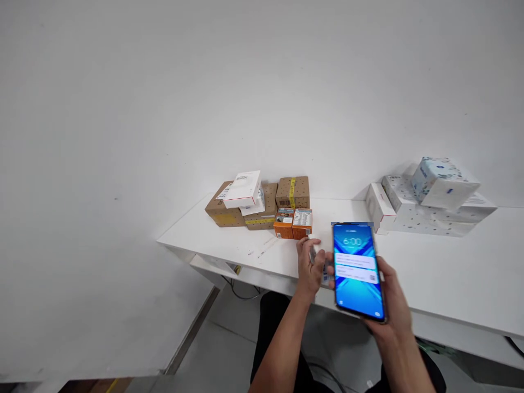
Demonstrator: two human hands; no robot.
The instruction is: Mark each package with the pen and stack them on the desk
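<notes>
My right hand (391, 297) holds a smartphone (358, 270) upright over the table's front edge; its blue lock screen is lit and shows 6:00. My left hand (310, 266) is just left of the phone, fingers curled around a small clear object that I cannot make out. Beyond my left hand stand two small orange cartons (293, 223), close to my fingertips.
A white table (442, 273) runs along a white wall. Brown cardboard boxes (262, 206) with a white box on top stand at the back left. At the back right are white boxes and a tissue cube (441, 183). Cables lie on the floor below.
</notes>
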